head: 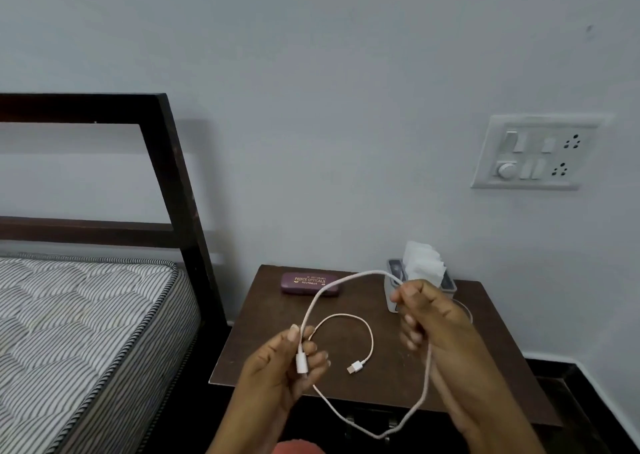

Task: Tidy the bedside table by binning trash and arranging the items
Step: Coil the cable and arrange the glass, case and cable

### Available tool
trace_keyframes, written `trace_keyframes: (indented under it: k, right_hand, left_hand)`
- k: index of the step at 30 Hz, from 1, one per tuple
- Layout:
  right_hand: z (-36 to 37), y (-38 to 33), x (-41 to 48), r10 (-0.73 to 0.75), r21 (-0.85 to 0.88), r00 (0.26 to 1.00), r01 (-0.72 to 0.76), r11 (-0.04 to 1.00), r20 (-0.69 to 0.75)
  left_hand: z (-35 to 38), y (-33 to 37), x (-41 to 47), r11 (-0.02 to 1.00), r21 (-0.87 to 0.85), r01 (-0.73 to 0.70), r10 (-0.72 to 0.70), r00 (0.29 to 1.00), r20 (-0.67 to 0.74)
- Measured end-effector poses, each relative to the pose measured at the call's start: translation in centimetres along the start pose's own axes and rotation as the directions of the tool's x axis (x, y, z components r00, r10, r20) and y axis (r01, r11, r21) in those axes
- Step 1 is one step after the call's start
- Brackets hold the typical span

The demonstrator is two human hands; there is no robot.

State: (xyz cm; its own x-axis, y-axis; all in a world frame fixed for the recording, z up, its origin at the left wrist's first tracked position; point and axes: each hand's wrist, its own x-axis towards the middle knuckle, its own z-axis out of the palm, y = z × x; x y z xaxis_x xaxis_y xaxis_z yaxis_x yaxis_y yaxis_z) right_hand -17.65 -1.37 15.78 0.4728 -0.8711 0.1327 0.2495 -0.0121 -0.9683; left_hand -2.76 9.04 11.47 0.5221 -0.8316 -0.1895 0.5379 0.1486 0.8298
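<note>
Both my hands hold a white charging cable (322,298) above the dark wooden bedside table (263,360). My left hand (287,363) pinches one plug end between thumb and fingers. My right hand (426,315) grips the cable higher up, to the right. The cable forms a big loop that arcs between my hands and hangs below the table's front edge. A smaller loop ends in a free USB plug (355,367) hanging over the table top.
A maroon spectacle case (310,282) lies at the table's back left. A tissue box (420,277) with white tissue sticking up stands at the back, partly behind my right hand. A bed with a striped mattress (86,322) is on the left. A switchboard (533,152) is on the wall.
</note>
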Motion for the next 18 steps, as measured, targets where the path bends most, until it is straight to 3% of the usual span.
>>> trace_keyframes:
  k: [3,6,10,18]
  right_hand:
    - [1.7,2.8,-0.1,-0.063,0.008,0.968,0.067,0.998,-0.245]
    - [3.0,4.6,-0.7,-0.029,0.130,0.912,0.090,0.987,-0.409]
    - [3.7,4.8,-1.6,0.064,0.299,0.903,0.074,0.951,-0.426]
    - [4.1,4.2,-1.9,0.158,0.496,0.850,0.134,0.858,-0.503]
  left_hand:
    - [1.7,-0.5,-0.7,0.990,-0.136,0.037,-0.037,0.999,0.002]
    - [3.3,-1.0,-0.9,0.974,-0.215,0.065,-0.066,0.998,0.001]
    - [4.5,-2.0,-0.7,0.954,-0.296,0.044,-0.063,0.996,-0.055]
    - [4.2,-5.9,-1.6,0.999,0.026,0.031,-0.027,0.989,-0.147]
